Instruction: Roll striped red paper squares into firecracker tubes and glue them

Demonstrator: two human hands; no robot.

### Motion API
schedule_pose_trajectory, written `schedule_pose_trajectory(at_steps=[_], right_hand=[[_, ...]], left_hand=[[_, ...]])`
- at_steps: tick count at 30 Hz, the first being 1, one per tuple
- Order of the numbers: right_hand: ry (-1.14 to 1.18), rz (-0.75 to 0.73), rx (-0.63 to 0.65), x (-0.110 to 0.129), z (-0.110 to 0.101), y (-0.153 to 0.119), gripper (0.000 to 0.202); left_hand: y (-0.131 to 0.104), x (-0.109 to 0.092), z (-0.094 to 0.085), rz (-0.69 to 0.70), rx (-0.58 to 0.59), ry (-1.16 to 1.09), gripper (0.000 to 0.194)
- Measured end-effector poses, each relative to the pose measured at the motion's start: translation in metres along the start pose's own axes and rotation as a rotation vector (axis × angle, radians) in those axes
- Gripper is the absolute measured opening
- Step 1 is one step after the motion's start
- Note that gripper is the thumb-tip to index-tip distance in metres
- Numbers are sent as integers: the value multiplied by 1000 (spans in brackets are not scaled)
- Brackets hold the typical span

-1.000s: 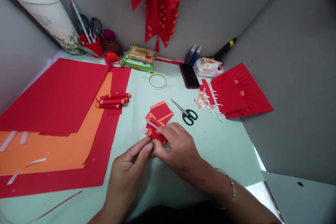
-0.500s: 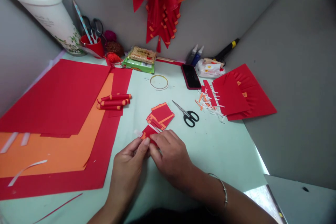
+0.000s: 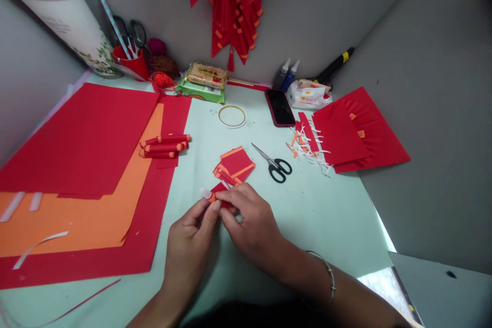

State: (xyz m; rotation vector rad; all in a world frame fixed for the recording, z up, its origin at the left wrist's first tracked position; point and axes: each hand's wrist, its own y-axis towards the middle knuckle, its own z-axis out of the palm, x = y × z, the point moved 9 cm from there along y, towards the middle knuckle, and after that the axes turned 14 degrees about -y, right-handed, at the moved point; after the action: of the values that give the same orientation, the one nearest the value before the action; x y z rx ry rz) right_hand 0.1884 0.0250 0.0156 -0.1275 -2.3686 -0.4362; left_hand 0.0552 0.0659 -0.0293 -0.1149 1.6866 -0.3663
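Note:
Between my two hands is a small red paper piece (image 3: 219, 188) with an orange edge, partly curled and mostly covered by my fingers. My left hand (image 3: 192, 236) pinches its left end, thumb on top. My right hand (image 3: 249, 223) grips the right part, fingers bent over it. A whitish bit (image 3: 206, 193) sticks out at the left end; what it is I cannot make out. Just beyond lies a stack of red paper pieces (image 3: 237, 163) with orange strips. Black-handled scissors (image 3: 273, 163) rest to the right of the stack.
Rolled red tubes (image 3: 165, 147) with orange ends lie on the left by large red sheets (image 3: 80, 138) and an orange sheet (image 3: 77, 225). A tape roll (image 3: 231, 108), a phone (image 3: 280, 107), paper scraps (image 3: 307, 146) and a red cup (image 3: 134, 66) stand or lie farther back.
The red paper has been curled further between my fingers, so less of its flat part shows. The view has shifted slightly.

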Motion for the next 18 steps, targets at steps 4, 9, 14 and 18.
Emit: schedule_pose_trajectory(at_steps=[4,9,14,18], right_hand=[[40,10,49,1,3,-1,26],[62,27,85,1,5,-2,29],[50,37,77,2,1,-1,27],[93,55,93,2,0,-2,30]], left_hand=[[-1,5,0,-17,-4,0,44],[-1,6,-3,-10,-22,19,47],[-2,2,0,32,0,63,48],[-2,1,1,47,10,117,49]])
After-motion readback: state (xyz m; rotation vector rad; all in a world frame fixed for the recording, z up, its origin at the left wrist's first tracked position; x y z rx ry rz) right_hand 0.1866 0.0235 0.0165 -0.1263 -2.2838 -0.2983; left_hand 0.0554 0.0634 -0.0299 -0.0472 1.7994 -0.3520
